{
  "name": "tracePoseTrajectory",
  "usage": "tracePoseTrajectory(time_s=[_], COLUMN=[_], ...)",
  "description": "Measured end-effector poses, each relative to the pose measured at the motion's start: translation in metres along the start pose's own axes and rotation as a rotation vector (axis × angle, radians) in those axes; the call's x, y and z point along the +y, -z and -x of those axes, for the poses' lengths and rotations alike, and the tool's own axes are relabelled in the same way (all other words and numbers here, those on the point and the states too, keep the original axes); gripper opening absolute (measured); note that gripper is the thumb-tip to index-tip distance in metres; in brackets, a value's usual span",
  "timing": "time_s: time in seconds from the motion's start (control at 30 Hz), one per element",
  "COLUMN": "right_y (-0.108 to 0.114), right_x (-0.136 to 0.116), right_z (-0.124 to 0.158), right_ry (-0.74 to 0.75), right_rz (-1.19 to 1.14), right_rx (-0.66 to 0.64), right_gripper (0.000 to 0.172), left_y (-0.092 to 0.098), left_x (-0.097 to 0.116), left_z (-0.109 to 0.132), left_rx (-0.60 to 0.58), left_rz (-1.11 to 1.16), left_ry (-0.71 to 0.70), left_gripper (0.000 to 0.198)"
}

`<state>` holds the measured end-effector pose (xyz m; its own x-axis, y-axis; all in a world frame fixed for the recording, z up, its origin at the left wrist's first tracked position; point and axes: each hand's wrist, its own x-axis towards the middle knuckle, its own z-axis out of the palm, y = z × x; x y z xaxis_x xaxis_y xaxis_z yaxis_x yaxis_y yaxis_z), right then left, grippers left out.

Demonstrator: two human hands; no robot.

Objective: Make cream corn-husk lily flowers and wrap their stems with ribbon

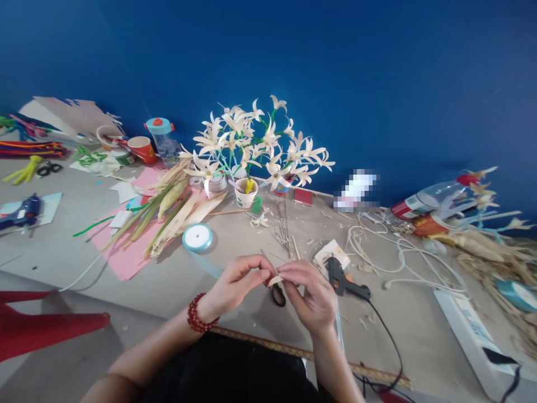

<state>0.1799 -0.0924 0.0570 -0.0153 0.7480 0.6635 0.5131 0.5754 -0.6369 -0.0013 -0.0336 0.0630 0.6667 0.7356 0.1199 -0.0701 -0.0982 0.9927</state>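
Note:
Over the near part of the table, my left hand and my right hand meet with their fingertips. Between them is a small pale strip of what looks like corn husk, pinched from both sides. Just below the strip shows a dark scissors handle on the table; its blades are hidden. Left of my hands lies a spool of light blue ribbon, its tail running toward my left wrist. A black glue gun rests right of my right hand beside a stained white card.
Pale husk flowers stand in cups at the back. Corn husks lie on pink paper at left. A blue glue gun sits farther left. White cable, a power strip and a plastic bottle occupy the right.

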Motion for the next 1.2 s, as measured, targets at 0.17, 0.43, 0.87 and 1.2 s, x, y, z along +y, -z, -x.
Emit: tracePoseTrajectory(time_s=[0.17,0.43,0.87,1.2], right_y=[-0.003,-0.01,-0.019,-0.018], right_x=[0.001,-0.005,-0.004,0.002], right_z=[0.002,0.006,0.011,0.017], right_ry=[0.014,-0.063,-0.161,-0.37], right_rz=[0.039,0.075,0.116,0.012], right_rx=[0.021,0.03,0.068,0.159], right_gripper=[0.031,0.029,0.019,0.01], left_y=[-0.006,-0.011,-0.014,0.001], left_x=[0.002,-0.001,-0.012,-0.008], left_z=[0.004,0.0,-0.004,-0.005], left_rx=[0.188,0.295,0.364,0.263], left_rz=[-0.477,-0.701,-0.694,-0.518], left_ry=[-0.347,-0.442,-0.384,-0.216], left_gripper=[0.018,0.01,0.01,0.01])
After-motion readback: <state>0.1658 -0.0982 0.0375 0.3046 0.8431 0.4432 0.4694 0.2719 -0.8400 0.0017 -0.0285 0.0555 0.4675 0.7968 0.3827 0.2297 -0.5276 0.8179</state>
